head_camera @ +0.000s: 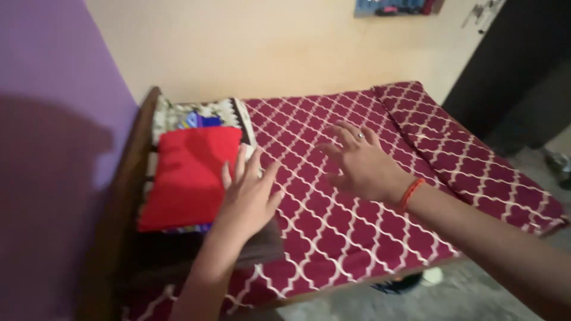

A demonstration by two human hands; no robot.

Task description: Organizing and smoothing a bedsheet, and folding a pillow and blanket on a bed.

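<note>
My left hand (248, 193) hovers with fingers spread at the right edge of a red pillow (189, 175), holding nothing. The red pillow lies on top of a stack of folded bedding, including a patterned cream and blue piece (199, 114) and a dark folded blanket (262, 246), at the left end of the bed. My right hand (360, 163), with a ring and an orange thread band at the wrist, is open above the maroon bedsheet with a white lattice pattern (351, 232). It holds nothing.
A wooden headboard (128, 178) runs along the purple wall on the left. A cream wall stands behind the bed. A folded ridge of the same sheet (470, 154) lies along the right side. A dark doorway (517, 71) is at the right; grey floor below.
</note>
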